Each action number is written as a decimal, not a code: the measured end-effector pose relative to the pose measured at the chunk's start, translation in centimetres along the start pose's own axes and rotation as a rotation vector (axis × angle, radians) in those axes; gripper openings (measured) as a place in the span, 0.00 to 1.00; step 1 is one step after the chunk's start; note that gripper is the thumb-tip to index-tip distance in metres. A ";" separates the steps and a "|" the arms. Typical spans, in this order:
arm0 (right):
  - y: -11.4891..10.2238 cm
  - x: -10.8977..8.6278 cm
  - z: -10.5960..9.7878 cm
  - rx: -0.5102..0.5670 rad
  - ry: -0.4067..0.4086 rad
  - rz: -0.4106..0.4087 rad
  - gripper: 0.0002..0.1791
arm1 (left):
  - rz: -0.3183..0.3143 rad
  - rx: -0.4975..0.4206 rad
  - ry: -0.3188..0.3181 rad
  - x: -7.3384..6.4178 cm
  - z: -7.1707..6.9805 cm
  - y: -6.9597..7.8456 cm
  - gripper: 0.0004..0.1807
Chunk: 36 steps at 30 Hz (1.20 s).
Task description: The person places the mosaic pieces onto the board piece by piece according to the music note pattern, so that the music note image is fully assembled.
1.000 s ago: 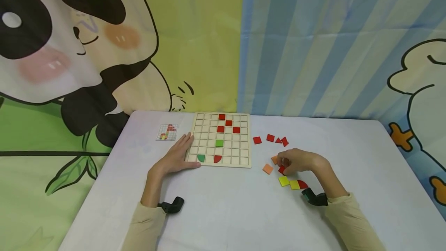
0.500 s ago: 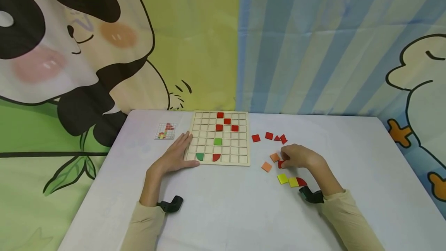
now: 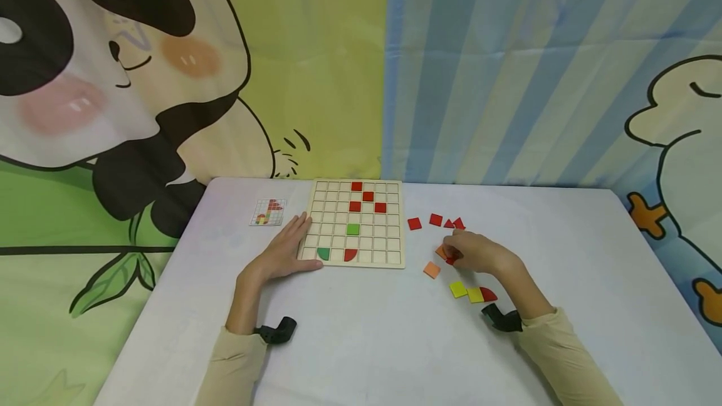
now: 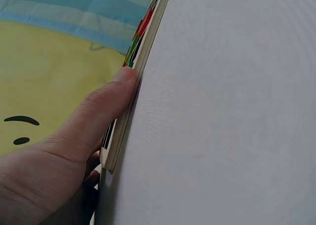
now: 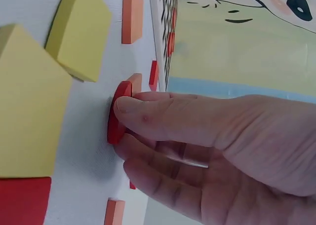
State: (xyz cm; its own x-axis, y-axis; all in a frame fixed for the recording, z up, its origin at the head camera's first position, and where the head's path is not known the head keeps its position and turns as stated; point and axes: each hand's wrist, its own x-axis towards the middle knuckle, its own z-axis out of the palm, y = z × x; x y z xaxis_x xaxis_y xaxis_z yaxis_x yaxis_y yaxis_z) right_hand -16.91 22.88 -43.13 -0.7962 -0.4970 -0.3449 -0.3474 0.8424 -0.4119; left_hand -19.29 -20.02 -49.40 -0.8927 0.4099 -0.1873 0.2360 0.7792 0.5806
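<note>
A wooden grid board (image 3: 389, 244) lies at the back middle of the table. It bears several red squares (image 3: 368, 196), a green square (image 3: 353, 229), a green quarter-circle (image 3: 323, 254) and a red quarter-circle (image 3: 350, 255). My left hand (image 3: 279, 250) rests at the board's near left corner, fingers along the left side and thumb over the front edge. Right of the board, my right hand (image 3: 476, 252) pinches a red curved tile (image 5: 116, 119) between thumb and fingers, close over the table. An orange square (image 3: 440, 251) is partly hidden by that hand.
Around the right hand lie another orange square (image 3: 432, 269), yellow tiles (image 3: 458, 289) with a red quarter-circle (image 3: 488, 294) beside them, and loose red tiles (image 3: 414, 223) farther back. A small pattern card (image 3: 267, 212) lies left of the board. A printed curtain (image 3: 333, 67) hangs behind the table.
My right hand has shifted slightly left with the red tile, now overlapping the nearby orange square in the head view. The left hand keeps its place on the board.
</note>
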 end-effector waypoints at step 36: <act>0.1 0.2 -0.6 0.116 0.249 -0.167 0.11 | -0.008 0.008 -0.006 -0.2 -0.1 0.3 0.62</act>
State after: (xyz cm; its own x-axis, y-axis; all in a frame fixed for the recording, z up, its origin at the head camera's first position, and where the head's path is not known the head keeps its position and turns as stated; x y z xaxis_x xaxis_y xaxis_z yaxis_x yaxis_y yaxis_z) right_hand -17.39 23.02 -42.80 -0.8347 -0.5482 -0.0528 -0.4364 0.7168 -0.5439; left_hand -19.08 -19.92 -49.12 -0.8924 0.4062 -0.1965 0.2320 0.7866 0.5723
